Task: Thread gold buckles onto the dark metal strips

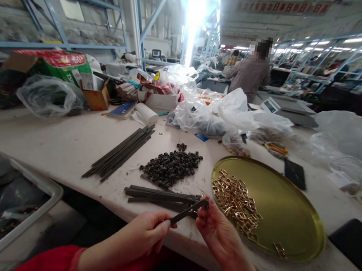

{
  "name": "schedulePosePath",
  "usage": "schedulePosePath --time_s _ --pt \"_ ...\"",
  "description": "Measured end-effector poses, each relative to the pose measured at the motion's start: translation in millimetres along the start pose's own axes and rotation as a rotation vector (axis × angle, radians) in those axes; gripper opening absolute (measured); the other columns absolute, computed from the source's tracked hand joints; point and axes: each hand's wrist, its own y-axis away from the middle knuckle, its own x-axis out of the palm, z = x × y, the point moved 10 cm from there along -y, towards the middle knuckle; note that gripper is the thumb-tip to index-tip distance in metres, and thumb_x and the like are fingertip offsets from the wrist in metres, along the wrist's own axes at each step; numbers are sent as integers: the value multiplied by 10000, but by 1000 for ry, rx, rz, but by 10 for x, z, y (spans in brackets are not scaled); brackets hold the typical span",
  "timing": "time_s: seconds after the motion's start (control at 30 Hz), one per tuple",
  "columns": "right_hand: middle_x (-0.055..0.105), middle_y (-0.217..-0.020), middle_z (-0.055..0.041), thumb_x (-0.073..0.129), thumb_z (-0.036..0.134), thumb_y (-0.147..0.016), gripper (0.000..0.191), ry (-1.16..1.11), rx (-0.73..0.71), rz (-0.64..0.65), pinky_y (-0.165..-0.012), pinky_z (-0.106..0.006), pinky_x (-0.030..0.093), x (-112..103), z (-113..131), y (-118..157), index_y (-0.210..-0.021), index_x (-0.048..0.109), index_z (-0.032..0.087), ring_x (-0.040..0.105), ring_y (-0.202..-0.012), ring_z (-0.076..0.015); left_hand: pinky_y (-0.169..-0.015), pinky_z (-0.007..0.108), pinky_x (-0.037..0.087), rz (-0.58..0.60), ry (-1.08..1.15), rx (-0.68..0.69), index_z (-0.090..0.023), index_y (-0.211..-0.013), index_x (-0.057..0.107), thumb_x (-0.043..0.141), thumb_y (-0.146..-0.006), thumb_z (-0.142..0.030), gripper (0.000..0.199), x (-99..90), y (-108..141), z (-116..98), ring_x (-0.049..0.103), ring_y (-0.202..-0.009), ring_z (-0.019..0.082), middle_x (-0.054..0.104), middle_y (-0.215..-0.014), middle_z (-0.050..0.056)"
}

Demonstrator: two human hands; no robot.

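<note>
A narrow dark strap [187,211] slants up between my hands at the table's front edge. My left hand [151,231] is closed around its lower end, thumb on top. At the strap's upper end, the fingers of my right hand [217,231] pinch the tip; a small dark piece seems to be there, too small to make out. Just behind lie more dark straps [157,196] in a flat stack. Beyond them is a pile of small dark loops [172,166]. Gold-coloured rectangular buckles [235,201] are heaped on the left of an oval golden tray [286,207], near my right hand.
Another bundle of dark straps [121,151] lies left of the loops. Plastic bags [205,114], a cardboard box [99,97] and a scale [288,110] line the back. Right of the tray is a black flat object [358,243]. A person [250,75] stands farther off.
</note>
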Motion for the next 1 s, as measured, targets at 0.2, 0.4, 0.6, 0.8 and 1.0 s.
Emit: schedulePosePath --time_s 0.2,0.4,0.6,0.8,1.0 --pt "703 -797 -7 773 110 -598 324 4 -5 26 -514 -130 520 34 22 15 -890 656 185 607 -555 -59 -346 155 247 -1 35 -12 -134 -852 539 362 -804 -262 224 14 27 95 355 -337 53 487 -485 -59" --pt "716 -821 -16 774 151 -608 209 45 -44 26 -566 -154 548 54 -30 30 -775 652 178 642 -609 -88 -330 162 212 -41 52 3 -136 -825 529 359 -829 -357 279 -4 -5 141 300 -323 57 420 -417 -81" --pt "713 -764 -7 816 193 -550 246 43 -66 4 -588 -150 542 74 -79 52 -734 656 163 634 -605 -85 -345 174 222 -83 -26 -30 -147 -778 525 367 -811 -360 268 -61 -4 150 307 -328 68 406 -411 -80" --pt "660 -621 38 830 237 -520 257 96 -73 -39 -519 -139 500 60 -128 87 -679 639 174 599 -553 -72 -419 201 313 -128 -179 3 -151 -799 552 352 -783 -225 214 -97 36 -10 423 -411 103 491 -505 -37" --pt "634 -609 35 822 274 -535 260 168 -82 1 -549 -163 479 145 -205 140 -662 620 171 575 -558 -76 -536 212 321 -189 -328 154 -169 -745 550 369 -843 -319 255 -136 15 -305 458 -551 123 513 -571 -22"
